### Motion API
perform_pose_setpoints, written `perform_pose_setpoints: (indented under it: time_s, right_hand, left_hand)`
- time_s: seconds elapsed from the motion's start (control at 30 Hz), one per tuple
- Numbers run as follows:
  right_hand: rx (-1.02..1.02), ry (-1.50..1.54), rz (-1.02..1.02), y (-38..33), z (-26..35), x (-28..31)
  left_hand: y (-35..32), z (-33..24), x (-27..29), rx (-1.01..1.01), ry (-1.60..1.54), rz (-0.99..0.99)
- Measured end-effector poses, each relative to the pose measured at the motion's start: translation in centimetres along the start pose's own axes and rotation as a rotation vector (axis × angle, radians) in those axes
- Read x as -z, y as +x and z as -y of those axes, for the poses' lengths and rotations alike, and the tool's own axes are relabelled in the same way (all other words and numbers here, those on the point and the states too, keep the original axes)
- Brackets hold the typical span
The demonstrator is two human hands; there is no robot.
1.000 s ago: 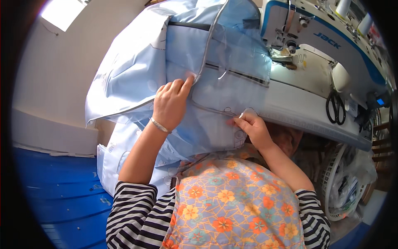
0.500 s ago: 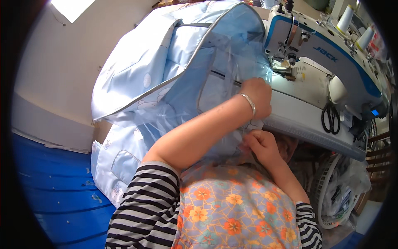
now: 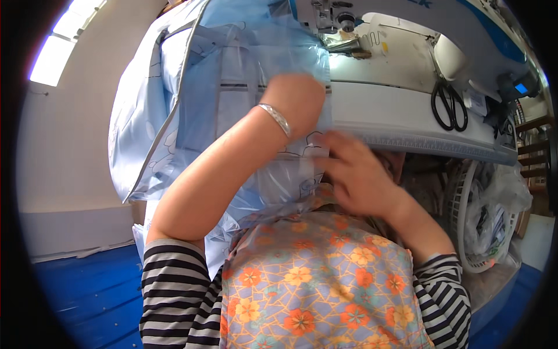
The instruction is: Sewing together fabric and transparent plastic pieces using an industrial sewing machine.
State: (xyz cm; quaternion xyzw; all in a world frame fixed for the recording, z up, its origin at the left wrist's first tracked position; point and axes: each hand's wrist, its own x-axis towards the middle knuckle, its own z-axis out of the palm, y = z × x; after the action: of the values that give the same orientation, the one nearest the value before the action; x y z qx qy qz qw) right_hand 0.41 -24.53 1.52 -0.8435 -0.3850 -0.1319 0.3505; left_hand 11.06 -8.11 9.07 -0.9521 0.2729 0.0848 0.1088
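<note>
A large light blue fabric piece (image 3: 136,125) with grey piping and printed line drawings spreads over the left side, with a clear plastic sheet (image 3: 244,116) on it. My left hand (image 3: 295,103), wearing a silver bangle, lies on the sheet near its right edge. It is curled like a fist on the plastic and fabric; the fingertips are hidden beneath it. Lower and to the right, my right hand (image 3: 357,174) has its fingers spread by the sheet's lower right edge, slightly blurred. Beyond the hands stands a sewing machine (image 3: 465,29), its lit needle area beside the sheet.
Black scissors (image 3: 449,106) rest on the machine table (image 3: 378,107), whose front edge carries a ruler strip (image 3: 424,145). A white basket (image 3: 462,215) with plastic bags stands below at right. A wall (image 3: 70,157) rises at left above a blue floor (image 3: 96,296).
The view has shifted, so the machine sits higher. My left hand has come nearer, away from the needle area, along the sheet's edge. My right hand has uncurled, its fingers now spread.
</note>
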Motion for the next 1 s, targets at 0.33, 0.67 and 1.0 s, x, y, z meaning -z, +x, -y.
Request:
perform_pose_setpoints:
  time_s: [0.33, 0.67, 1.0]
  right_hand:
    - [0.089, -0.231, -0.192, 3.1, -3.9, -3.3]
    - [0.096, -0.018, -0.139, 4.1, -4.4, 0.8]
    - [0.076, -0.031, -0.124, 5.5, -6.4, 1.1]
  left_hand:
    - [3.2, 3.0, -1.9, -0.381, 0.09, -0.457]
    - [2.5, 0.8, -1.9, -0.182, -0.124, -0.217]
    - [4.1, 1.1, -1.5, -0.147, -0.122, -0.165]
